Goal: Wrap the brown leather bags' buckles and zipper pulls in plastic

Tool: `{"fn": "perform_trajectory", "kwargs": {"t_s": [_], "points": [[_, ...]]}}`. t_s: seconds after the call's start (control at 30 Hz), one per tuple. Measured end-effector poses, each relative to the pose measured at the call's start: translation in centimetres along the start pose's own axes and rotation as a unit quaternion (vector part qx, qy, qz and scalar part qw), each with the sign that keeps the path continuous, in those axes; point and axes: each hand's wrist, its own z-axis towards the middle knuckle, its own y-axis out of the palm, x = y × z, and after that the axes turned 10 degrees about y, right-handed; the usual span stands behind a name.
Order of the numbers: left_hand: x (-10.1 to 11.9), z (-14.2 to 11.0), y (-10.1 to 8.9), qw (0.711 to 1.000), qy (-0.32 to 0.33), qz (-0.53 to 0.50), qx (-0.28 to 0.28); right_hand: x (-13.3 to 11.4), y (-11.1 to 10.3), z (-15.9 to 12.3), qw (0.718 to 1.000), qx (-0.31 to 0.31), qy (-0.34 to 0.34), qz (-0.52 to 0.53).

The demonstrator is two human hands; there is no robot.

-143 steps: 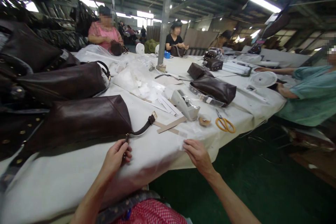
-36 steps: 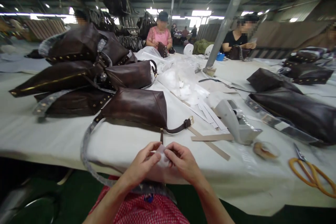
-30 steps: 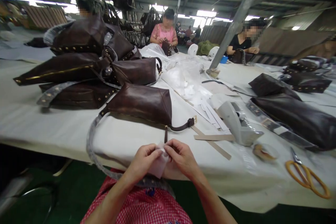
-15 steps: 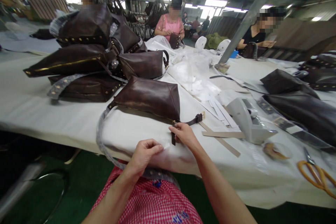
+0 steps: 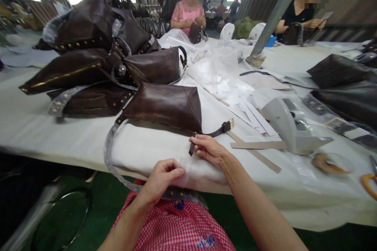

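Observation:
A dark brown leather handbag (image 5: 165, 106) lies on its side on the white-covered table in front of me. At its near right corner my right hand (image 5: 209, 148) pinches a short dark leather zipper pull (image 5: 191, 149). My left hand (image 5: 163, 175) is closed, thumb against forefinger, on a thin clear plastic film (image 5: 185, 166), just left of and below the pull. A plastic-wrapped strap (image 5: 108, 155) loops from the bag's left end over the table edge toward my lap. Beside my right hand, a narrow strap with a gold buckle (image 5: 226, 126) sticks out.
Several brown bags (image 5: 85, 27) are piled at left, and more bags (image 5: 347, 98) lie at right. A grey tape dispenser (image 5: 291, 125), tan strips (image 5: 259, 145), a tape roll (image 5: 331, 163) and orange-handled scissors (image 5: 369, 186) lie rightward. Two co-workers (image 5: 188, 13) sit across the table.
The view has shifted slightly, so the things at right sit farther right. My right hand keeps its pinch on the zipper pull. The film at my left fingertips shows more plainly.

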Motion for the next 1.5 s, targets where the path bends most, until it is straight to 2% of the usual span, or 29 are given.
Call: {"fn": "perform_trajectory", "kwargs": {"t_s": [0.17, 0.37, 0.47, 0.6, 0.83, 1.1, 1.5], "points": [[-0.1, 0.5, 0.1, 1.0, -0.009, -0.008, 0.025, 0.0, -0.8, 0.1, 0.999, -0.049, 0.002, 0.011], [0.0, 0.8, 0.2, 0.998, -0.031, 0.053, -0.004, 0.0, -1.3, 0.2, 0.995, -0.093, 0.002, 0.018], [0.0, 1.1, 0.6, 0.997, -0.032, 0.062, 0.01, 0.1, -1.2, 0.2, 0.995, -0.102, -0.004, 0.007], [0.0, 1.4, 1.0, 0.997, -0.06, 0.05, 0.023, 0.2, -1.0, 0.3, 0.995, -0.101, -0.015, -0.003], [0.0, 1.8, 1.6, 0.993, -0.086, 0.07, -0.034, 0.4, -1.1, 0.5, 0.994, -0.105, -0.031, -0.018], [-0.2, 1.9, 1.9, 0.995, -0.086, 0.04, 0.003, 0.6, -1.2, 0.6, 0.993, -0.103, -0.037, -0.045], [-0.6, 2.1, 1.8, 0.997, -0.08, 0.017, -0.006, 0.6, -1.2, 0.5, 0.993, -0.099, -0.04, -0.053]]}}
